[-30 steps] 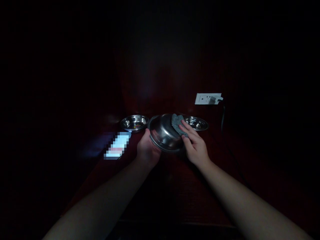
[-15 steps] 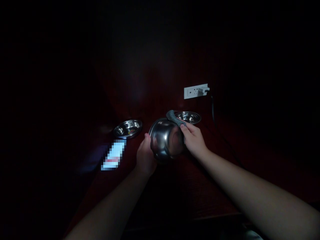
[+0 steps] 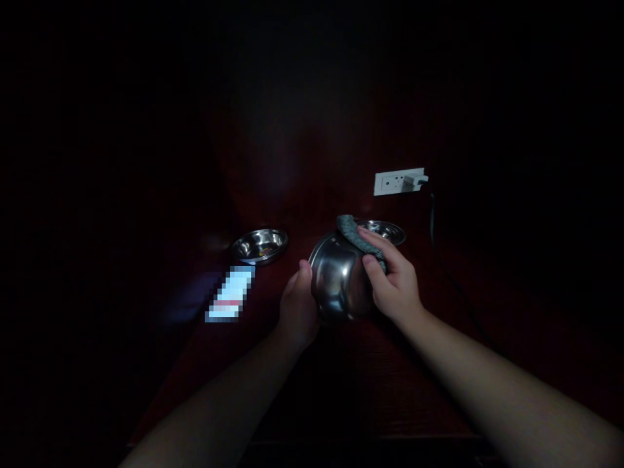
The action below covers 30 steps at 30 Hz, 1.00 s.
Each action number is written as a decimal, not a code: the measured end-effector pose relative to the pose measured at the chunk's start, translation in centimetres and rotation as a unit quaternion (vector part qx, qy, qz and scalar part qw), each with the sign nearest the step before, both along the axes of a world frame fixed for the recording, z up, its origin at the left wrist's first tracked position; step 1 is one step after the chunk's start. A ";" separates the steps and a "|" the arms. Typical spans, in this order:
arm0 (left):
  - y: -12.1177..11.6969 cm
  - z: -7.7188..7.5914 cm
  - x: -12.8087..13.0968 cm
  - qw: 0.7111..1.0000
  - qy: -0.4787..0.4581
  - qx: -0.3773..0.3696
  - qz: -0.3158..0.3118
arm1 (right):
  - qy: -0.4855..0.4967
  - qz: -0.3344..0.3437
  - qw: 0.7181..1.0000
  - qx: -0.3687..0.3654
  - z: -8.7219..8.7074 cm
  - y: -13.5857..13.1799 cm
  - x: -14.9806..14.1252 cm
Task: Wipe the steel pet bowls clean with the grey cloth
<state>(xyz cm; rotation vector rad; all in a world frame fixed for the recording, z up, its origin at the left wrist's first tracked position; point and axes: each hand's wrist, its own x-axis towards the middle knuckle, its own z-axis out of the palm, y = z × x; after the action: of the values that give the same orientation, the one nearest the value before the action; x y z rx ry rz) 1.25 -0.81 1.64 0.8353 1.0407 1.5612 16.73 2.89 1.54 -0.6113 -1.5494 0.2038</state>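
In a dark room I hold a steel bowl (image 3: 337,279) tipped on its side, its rounded underside facing me. My left hand (image 3: 296,307) is closed on the bowl's left rim. My right hand (image 3: 394,279) presses a grey-green cloth (image 3: 355,235) against the bowl's upper right edge, fingers curled over it. Two more steel bowls rest on the dark red wooden table (image 3: 370,370): one at the left (image 3: 259,244) and one behind my right hand (image 3: 386,229).
A lit phone screen (image 3: 230,294) lies on the table left of my hands. A white wall socket (image 3: 398,182) with a plug and a dark cable hanging down sits at the back right. Everything beyond is too dark to make out.
The bowl has been turned from lying tilted with its inside showing to its side with the underside toward me. My right hand with the cloth has slid round onto its upper right edge.
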 end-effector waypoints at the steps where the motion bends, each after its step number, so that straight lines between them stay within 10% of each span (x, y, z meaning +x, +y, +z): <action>1: -0.1 0.0 0.0 1.000 0.011 0.002 -0.006 | -0.014 0.001 1.000 0.008 0.0 -0.1 0.1; 11: -0.4 -0.9 0.9 0.997 0.002 0.057 -0.055 | -0.180 0.017 0.979 0.090 0.9 -1.8 0.2; 30: 1.1 3.1 -0.7 0.964 -0.266 0.007 -0.018 | -0.274 0.010 0.948 0.159 -0.3 -1.4 -0.9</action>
<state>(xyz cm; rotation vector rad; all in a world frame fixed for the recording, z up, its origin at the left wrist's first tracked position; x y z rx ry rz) 0.54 0.30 4.71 0.3983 0.6183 1.6374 15.78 1.52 1.28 -0.4091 -2.0712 -0.2220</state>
